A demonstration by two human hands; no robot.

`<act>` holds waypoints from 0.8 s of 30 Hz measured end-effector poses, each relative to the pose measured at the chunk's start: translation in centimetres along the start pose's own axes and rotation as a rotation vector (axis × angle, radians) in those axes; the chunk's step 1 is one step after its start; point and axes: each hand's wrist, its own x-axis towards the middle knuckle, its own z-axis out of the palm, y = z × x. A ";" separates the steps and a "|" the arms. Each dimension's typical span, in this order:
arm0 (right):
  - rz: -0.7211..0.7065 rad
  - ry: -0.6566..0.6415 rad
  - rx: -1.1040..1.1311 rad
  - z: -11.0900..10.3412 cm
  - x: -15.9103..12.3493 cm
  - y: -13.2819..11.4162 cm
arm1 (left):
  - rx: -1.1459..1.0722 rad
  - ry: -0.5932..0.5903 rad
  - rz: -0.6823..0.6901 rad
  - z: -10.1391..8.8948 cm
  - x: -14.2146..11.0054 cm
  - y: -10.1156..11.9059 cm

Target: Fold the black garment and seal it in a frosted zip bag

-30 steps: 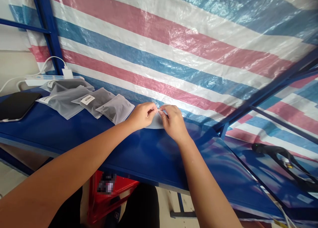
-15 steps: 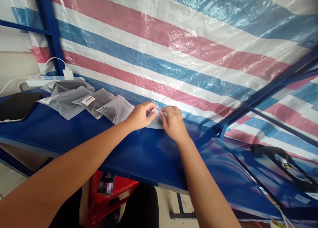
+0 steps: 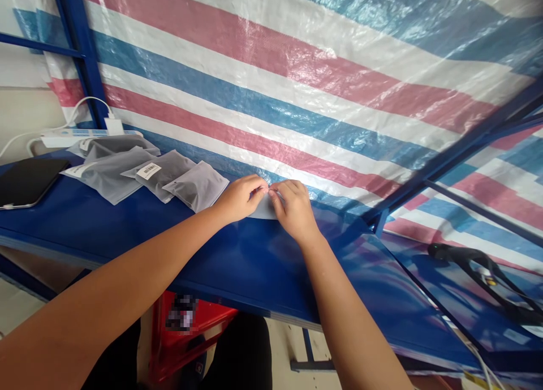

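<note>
A frosted plastic bag (image 3: 263,210) lies on the blue tabletop, mostly covered by my hands. My left hand (image 3: 242,198) is closed in a pinch at the bag's far edge. Close beside it, my right hand (image 3: 296,206) pinches the same edge, thumb and fingertips together. The two sets of fingertips almost touch, and the exact bit of bag between them is hidden. Just left of my left hand sits another frosted bag (image 3: 197,186) with something dark inside. Beyond that lies a bag with a white barcode label (image 3: 149,171).
More frosted bags (image 3: 114,175) lie at the left, near a black tablet-like device (image 3: 29,181) and a white power strip (image 3: 55,138). A striped tarp (image 3: 254,107) hangs behind the table. A black strap-like object (image 3: 479,271) rests at the right. Below stands a red stool (image 3: 163,345).
My hands have drawn closer together, and the fingertips have closed over the bag's far edge. The other bags stay where they were; the view has shifted slightly.
</note>
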 end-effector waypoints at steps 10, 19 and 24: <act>0.036 0.009 -0.053 -0.3 -0.2 1.8 | 0.011 0.087 0.034 -1.0 0.6 -0.1; 0.139 -0.033 -0.011 -0.6 -0.9 5.3 | 0.026 0.233 -0.115 -1.9 1.0 -2.0; 0.161 -0.070 -0.002 -0.8 -1.3 6.5 | -0.012 0.305 -0.286 -2.0 0.9 -3.2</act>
